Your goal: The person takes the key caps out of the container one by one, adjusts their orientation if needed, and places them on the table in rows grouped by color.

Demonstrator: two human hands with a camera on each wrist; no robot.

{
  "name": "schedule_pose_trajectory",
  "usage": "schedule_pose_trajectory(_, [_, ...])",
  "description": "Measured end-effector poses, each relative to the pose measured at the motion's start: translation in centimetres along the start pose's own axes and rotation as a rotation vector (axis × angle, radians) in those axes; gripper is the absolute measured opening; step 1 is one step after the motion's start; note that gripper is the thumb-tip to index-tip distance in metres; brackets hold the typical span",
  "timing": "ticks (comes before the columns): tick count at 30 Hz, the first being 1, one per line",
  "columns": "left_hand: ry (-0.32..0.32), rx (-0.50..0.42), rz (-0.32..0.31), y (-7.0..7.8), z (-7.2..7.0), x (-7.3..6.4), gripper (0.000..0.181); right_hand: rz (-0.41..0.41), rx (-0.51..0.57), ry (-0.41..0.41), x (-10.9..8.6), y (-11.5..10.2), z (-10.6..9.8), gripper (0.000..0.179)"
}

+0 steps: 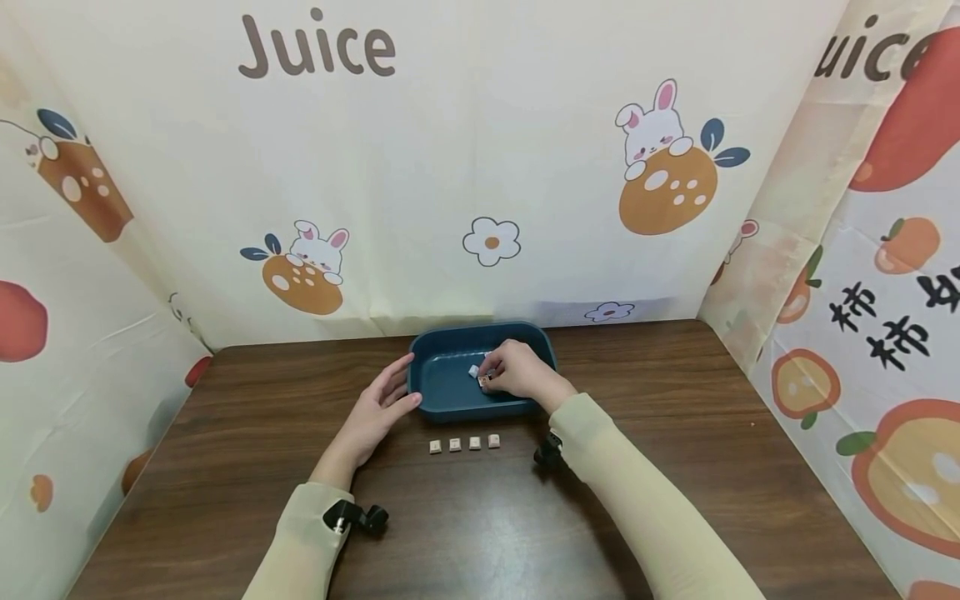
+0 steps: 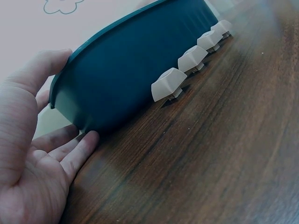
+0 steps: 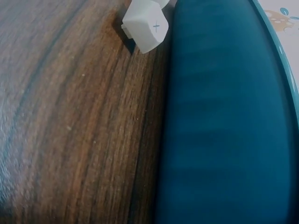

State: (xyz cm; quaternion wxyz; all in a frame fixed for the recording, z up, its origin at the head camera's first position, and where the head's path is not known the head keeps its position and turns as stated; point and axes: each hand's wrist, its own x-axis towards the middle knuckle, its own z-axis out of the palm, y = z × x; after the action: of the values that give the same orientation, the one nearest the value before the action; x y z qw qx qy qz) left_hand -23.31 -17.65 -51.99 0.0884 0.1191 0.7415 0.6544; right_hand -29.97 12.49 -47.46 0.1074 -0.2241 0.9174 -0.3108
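A dark blue tray (image 1: 450,414) stands at the back of the table. My left hand (image 1: 377,410) reaches to its left end with the fingers nearly straight. In the left wrist view the thumb (image 2: 60,60) touches the rim and other fingertips lie low beside the wall. Inside the tray, my right hand (image 1: 517,371) pinches a small pale keycap (image 1: 483,382) with a dark mark; its fingers partly hide it. Another light keycap (image 1: 473,371) lies just left of those fingers. The right wrist view shows the tray's outer wall (image 3: 224,121), not the hand.
Several pale keycaps stand in a row on the brown wooden table (image 1: 300,400) before the tray, the leftmost keycap (image 1: 435,447) nearest my left hand. One keycap (image 3: 148,25) bears a plus-like mark. A printed cloth (image 1: 420,167) hangs behind the table.
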Motion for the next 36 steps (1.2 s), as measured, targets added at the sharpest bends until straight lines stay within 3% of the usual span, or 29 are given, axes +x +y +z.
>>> schedule_pose_trajectory(7, [-0.003,-0.005,0.0,-0.1,0.1,0.0,0.072,-0.044,0.041,0.036,-0.1,0.5,-0.3,0.009])
schedule_pose_trajectory(18, [-0.005,-0.009,-0.009,-0.2,0.2,0.1,0.072,-0.154,0.219,0.125,-1.6,-0.2,-1.4,0.019])
schedule_pose_trajectory(25, [-0.002,-0.003,-0.007,-0.3,0.1,0.1,0.072,-0.239,0.251,0.176,-3.4,-0.7,-1.9,0.027])
schedule_pose_trajectory(36, [0.003,0.003,-0.003,-0.3,-0.1,0.0,0.071,-0.246,0.391,0.262,-6.9,-1.7,-2.0,0.021])
